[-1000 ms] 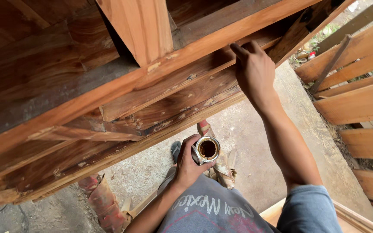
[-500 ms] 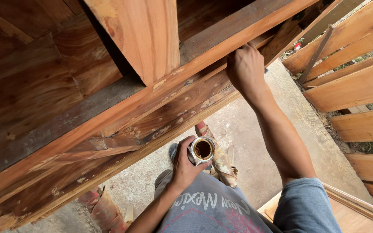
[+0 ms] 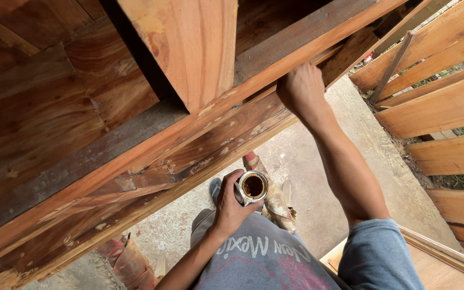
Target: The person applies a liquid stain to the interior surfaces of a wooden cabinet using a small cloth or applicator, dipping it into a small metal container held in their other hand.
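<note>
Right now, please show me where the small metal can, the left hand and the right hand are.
small metal can (image 3: 253,187), head view, on its open top with brown liquid.
left hand (image 3: 231,207), head view, on the back of the hand.
right hand (image 3: 301,88), head view, on the knuckles against the wooden beam (image 3: 135,156).

Soft, even daylight, brightest at the right; sharp focus, deep shadow between the upper boards.
</note>
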